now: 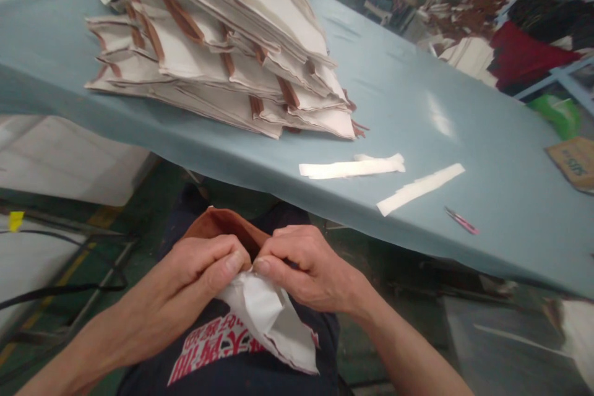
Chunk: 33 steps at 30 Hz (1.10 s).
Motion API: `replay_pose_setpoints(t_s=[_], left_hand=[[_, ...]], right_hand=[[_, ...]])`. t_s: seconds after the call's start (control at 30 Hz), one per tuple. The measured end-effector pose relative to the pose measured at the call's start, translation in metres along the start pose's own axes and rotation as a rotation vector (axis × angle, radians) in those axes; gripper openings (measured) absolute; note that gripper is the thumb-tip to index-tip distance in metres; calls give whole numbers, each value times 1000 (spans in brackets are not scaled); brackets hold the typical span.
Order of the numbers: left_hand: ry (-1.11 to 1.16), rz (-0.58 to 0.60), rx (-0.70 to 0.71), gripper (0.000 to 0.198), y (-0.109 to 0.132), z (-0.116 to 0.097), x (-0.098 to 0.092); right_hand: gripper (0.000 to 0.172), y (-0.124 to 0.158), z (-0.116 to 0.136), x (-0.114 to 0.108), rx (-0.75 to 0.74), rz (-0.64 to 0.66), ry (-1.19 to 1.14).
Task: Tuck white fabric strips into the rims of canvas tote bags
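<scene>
My left hand (204,269) and my right hand (304,263) are both closed in a pinch on one small fabric piece (269,315), held close to my body below the table edge. The piece is white cloth with a brown part (227,226) showing behind my fingers. The thumbs and forefingers meet at its top edge, almost touching each other. The white part hangs down over my dark shirt.
A pale blue table (464,117) lies ahead. A tall stack of white pieces with brown strips (223,43) sits at its left. Two white strips (352,167) (420,189) and a small pink tool (461,221) lie near the front edge. Cardboard (575,161) sits at the right.
</scene>
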<state>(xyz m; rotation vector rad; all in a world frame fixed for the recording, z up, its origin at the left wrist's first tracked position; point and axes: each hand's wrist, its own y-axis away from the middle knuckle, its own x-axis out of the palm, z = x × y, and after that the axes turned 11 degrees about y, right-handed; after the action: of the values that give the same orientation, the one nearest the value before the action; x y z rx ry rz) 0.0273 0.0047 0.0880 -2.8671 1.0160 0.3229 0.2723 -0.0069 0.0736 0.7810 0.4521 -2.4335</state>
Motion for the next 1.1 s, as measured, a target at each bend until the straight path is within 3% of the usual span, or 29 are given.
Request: replay_pose_setpoints(t_s=[0.13,0.37,0.53,0.73,1.1], left_hand=[[10,11,-1,48,-4,0,-3],[-54,-110,54,13,-1,9,-2],[-205,-114,198,12,-2,12,1],[-429,-94,397,21,-10,2,-2],[-475,-91,383,23,-12,-1,2]], right_hand=[[42,-1,2,-5,13,42,-76],[44,-2,-7,-3,231,42,-354],[43,1,-8,1,253,11,-386],[44,1,-8,1,257,-2,-382],[42,-1,-5,-1,257,3,-308]])
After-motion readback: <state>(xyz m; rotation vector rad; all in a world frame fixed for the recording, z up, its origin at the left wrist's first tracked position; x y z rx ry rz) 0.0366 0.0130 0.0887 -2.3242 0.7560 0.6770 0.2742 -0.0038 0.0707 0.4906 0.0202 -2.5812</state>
